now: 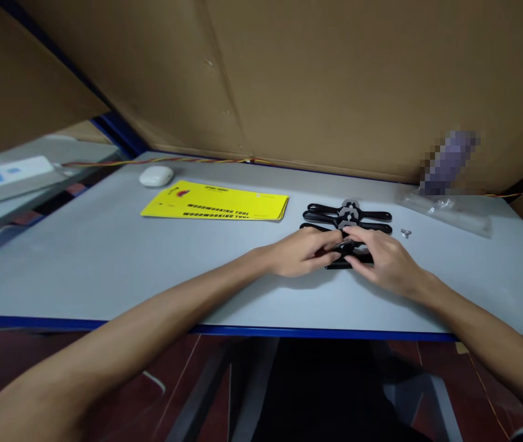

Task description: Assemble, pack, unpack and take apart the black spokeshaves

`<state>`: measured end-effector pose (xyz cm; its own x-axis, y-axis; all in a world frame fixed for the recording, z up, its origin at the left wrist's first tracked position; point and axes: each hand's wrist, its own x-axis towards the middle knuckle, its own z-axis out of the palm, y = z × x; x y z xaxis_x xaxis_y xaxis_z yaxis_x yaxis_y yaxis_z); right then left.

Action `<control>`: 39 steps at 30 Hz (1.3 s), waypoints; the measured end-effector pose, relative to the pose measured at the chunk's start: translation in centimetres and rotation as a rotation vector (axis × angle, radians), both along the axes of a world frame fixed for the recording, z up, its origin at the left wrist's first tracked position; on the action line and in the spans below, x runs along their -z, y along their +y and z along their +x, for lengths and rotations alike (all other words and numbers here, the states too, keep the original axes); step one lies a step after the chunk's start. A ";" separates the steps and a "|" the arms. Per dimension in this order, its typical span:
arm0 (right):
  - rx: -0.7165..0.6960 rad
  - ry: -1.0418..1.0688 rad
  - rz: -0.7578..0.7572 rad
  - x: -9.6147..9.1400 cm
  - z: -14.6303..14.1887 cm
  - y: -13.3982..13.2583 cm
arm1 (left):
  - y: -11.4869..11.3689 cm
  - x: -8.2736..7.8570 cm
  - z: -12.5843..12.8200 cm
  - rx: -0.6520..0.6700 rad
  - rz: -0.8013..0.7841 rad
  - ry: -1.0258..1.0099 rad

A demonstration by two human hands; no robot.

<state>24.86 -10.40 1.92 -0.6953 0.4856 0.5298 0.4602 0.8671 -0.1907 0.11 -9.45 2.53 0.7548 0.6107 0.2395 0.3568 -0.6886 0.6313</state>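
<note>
- The left hand (301, 252) lies low on the table (105, 258), fingers curled in, gripping one end of a black tool (340, 265).
- The right hand (381, 258) meets it from the other side. Its fingertips are pressed over the top of the same black tool, so both hands are closed on the one piece.
- The black tool sits right between the two hands, on or just above the table top. Most of it is covered by fingers, and only a dark bar shows along the near side under the knuckles.
- Just behind the hands, toward the wall, two more black handled tools (347, 215) lie side by side, with grey metal heads at their middles. The nearer one is close to the fingertips; whether it touches them I cannot tell.
- A small metal part (406, 232) lies on the table just to the right of those, beside the right hand but apart from it.
- Farther right, near the back edge, lies a clear plastic bag (445, 209).
- Off to the left, well apart from the hands, is a stack of yellow cards (215, 201) with black print, and beyond it a white oval object (156, 175).
- A cardboard wall (312, 80) rises behind the table.
</note>
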 end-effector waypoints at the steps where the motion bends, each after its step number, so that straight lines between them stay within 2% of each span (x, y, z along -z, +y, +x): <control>1: 0.005 0.016 0.014 0.0 0.0 0.1 | 0.0 0.1 0.1 -0.001 0.019 -0.015; 8: -0.065 0.139 0.154 0.2 0.1 0.5 | 0.1 0.4 0.1 -0.063 0.114 -0.087; 10: -0.044 0.119 0.160 0.0 0.3 0.6 | 0.1 0.5 -0.1 -0.081 0.122 -0.076; 13: 0.121 -0.007 0.120 -1.2 1.2 1.3 | 0.2 0.5 -0.4 -0.114 0.156 -0.026; 17: 0.573 -0.131 0.063 -3.4 3.7 3.3 | 0.7 0.8 -0.8 -0.154 0.305 0.065; 19: 0.692 -0.162 0.029 -3.8 5.2 4.6 | 1.0 1.0 -0.9 -0.180 0.357 0.102; 26: 0.810 -0.190 -0.212 -2.9 8.9 7.9 | 1.5 1.4 -1.0 -0.305 0.361 0.195; 32: 0.892 -0.350 -0.238 -3.1 9.9 8.1 | 1.9 1.6 -1.2 -0.436 0.376 0.220; 36: 0.915 -0.427 -0.269 -3.1 10.3 8.2 | 2.1 1.7 -1.3 -0.411 0.318 0.220; 39: 0.939 -0.361 -0.223 -3.2 9.9 8.0 | 2.1 1.5 -1.4 -0.387 0.279 0.233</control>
